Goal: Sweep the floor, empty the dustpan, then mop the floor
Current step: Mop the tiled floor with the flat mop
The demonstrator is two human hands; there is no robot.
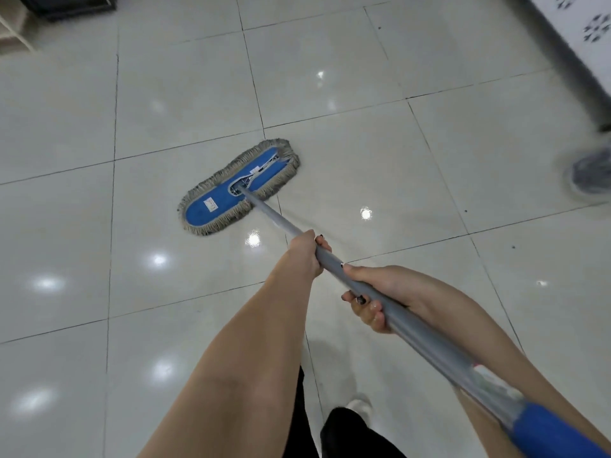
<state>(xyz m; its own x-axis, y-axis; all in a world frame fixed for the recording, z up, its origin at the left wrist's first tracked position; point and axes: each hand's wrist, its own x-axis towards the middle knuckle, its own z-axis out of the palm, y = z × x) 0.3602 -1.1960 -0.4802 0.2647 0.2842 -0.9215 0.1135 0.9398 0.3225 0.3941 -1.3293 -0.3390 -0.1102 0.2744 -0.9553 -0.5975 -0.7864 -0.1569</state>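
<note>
- One flat blue mop with grey fringe [238, 186] rests on the glossy white tiled floor [380, 143].
- Two hands curl round its one grey metal pole [277, 218]: left hand [305, 252] ahead, right hand [373, 299] just behind.
- One blurred grey shoe [591, 173], far right.

floor [363, 94] open ahead | shoe [591, 173] right | dark furniture [76, 6] far-left
</note>
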